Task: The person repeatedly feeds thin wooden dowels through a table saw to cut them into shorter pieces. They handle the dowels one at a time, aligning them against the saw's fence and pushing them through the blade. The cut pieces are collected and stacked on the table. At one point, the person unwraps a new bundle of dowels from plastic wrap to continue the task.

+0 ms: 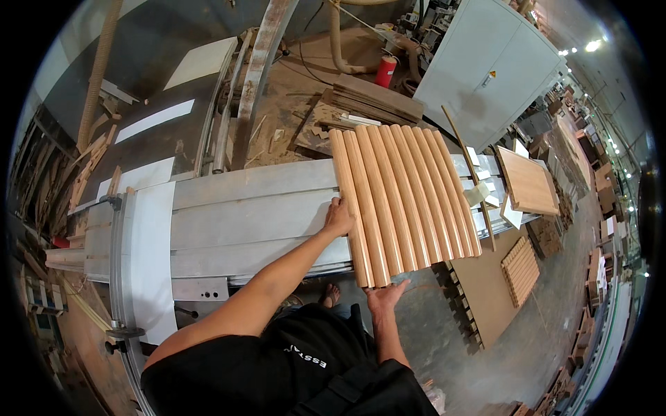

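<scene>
A fluted wooden panel (409, 201), light brown with rounded parallel ribs, is held over the right part of the long metal saw table (257, 215). My left hand (338, 218) grips its left edge, with part of the fingers hidden behind the wood. At the near edge, my right hand (386, 295) supports the panel from below, thumb side toward the rim. The panel's ribs run from far to near, tilted slightly. Whether its underside touches the table is hidden.
White strips (151, 256) lie across the table's left part beside a metal fence (123, 263). A flat wooden board (527, 180) and white offcuts rest at the right end. Another ribbed panel (520, 272) lies on a brown sheet (485, 298) at lower right. A grey cabinet (489, 66) stands behind.
</scene>
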Action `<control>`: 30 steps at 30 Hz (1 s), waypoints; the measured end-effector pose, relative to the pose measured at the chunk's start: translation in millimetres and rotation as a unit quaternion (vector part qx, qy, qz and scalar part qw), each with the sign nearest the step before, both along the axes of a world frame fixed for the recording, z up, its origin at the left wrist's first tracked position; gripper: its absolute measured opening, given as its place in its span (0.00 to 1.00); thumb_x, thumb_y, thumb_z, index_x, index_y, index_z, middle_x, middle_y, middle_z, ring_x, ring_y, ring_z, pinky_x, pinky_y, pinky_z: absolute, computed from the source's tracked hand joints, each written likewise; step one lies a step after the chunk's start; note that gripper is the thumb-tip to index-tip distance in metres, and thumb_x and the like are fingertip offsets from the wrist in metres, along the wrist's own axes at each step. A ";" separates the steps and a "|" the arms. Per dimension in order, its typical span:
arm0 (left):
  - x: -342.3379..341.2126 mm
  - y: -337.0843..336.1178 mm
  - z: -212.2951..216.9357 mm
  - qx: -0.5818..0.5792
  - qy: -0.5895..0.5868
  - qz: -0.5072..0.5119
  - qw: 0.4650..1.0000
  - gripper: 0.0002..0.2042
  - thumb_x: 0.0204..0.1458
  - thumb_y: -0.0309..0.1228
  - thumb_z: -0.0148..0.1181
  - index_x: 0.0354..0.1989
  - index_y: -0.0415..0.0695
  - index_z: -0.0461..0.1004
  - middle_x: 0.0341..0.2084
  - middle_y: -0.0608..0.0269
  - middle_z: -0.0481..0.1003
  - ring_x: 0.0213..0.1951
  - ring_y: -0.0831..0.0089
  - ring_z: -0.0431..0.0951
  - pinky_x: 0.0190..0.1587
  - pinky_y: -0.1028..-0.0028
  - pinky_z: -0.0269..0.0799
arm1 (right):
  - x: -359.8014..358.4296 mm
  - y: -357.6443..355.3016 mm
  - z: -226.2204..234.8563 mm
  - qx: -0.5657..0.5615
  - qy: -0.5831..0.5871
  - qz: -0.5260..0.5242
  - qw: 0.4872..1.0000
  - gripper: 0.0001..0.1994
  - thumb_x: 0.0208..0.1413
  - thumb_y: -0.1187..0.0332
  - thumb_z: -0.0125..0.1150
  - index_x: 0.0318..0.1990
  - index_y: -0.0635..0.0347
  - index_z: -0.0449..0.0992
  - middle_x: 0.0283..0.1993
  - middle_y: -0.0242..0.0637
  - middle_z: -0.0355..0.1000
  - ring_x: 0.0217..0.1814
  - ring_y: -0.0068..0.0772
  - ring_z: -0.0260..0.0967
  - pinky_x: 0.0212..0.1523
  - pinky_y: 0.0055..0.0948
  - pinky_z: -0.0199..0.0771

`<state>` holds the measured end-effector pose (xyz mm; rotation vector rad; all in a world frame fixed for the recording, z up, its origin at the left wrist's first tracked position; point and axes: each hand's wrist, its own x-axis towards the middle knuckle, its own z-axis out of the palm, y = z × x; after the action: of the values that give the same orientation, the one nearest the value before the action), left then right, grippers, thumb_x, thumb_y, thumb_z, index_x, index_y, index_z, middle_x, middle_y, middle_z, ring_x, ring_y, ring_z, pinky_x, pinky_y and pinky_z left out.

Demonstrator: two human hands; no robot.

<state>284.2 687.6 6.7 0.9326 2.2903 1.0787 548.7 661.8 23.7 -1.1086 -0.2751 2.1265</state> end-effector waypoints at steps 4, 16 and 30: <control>-0.8 -10.1 -8.5 0.028 0.029 -0.001 0.999 0.37 0.51 0.32 0.65 0.70 0.37 0.57 0.58 0.36 0.63 0.60 0.40 0.66 0.64 0.53 0.66 | -13.6 7.4 18.4 -0.040 0.019 0.023 0.999 0.54 0.54 0.18 0.36 0.78 0.47 0.46 0.81 0.41 0.44 0.79 0.52 0.45 0.72 0.68 0.46; -1.7 -18.0 -14.2 0.067 0.006 -0.028 0.997 0.39 0.54 0.34 0.66 0.72 0.36 0.55 0.62 0.41 0.62 0.62 0.46 0.66 0.67 0.59 0.63 | -20.4 17.3 -10.4 0.022 0.029 0.023 0.999 0.46 0.62 0.25 0.34 0.75 0.52 0.54 0.75 0.42 0.58 0.75 0.50 0.55 0.72 0.60 0.52; -10.7 -18.3 -44.7 0.125 0.000 -0.047 0.991 0.37 0.55 0.30 0.67 0.72 0.35 0.56 0.56 0.49 0.63 0.50 0.62 0.70 0.58 0.66 0.71 | 182.2 -45.5 -127.0 0.211 -0.572 0.141 0.780 0.33 0.64 0.41 0.54 0.60 0.64 0.75 0.46 0.48 0.79 0.54 0.44 0.76 0.54 0.37 0.72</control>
<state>273.5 669.3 -38.0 1.1234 2.1189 1.3461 730.9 616.4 -103.2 -2.0111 -1.4625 1.1911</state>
